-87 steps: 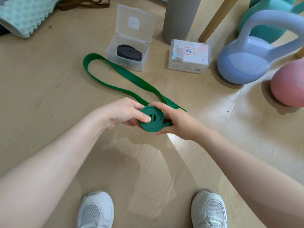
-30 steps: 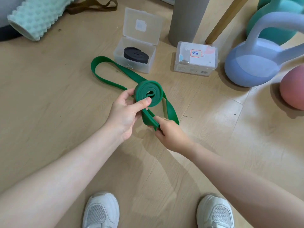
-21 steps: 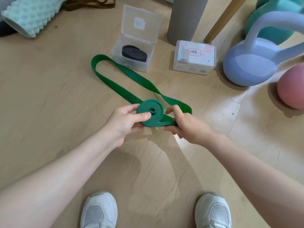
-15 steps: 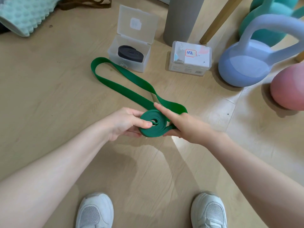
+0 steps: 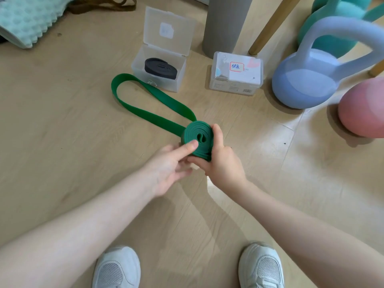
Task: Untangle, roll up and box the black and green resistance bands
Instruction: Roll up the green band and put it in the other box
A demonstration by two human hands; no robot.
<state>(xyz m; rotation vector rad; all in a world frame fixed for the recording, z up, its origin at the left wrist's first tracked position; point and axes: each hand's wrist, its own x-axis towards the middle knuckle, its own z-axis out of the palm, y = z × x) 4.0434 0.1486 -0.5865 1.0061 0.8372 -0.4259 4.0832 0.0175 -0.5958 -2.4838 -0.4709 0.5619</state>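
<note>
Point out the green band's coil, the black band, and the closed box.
Green band coil point(image 5: 198, 136), head view, centre of the spiral.
Black band point(image 5: 160, 67), head view, top of roll.
Closed box point(image 5: 236, 72), head view, lid.

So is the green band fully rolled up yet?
No, partly. Both hands hold a coil of the green band, but a long loop lies unrolled on the floor.

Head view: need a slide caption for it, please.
Both hands, left hand and right hand, roll the green band; black band already boxed.
</note>
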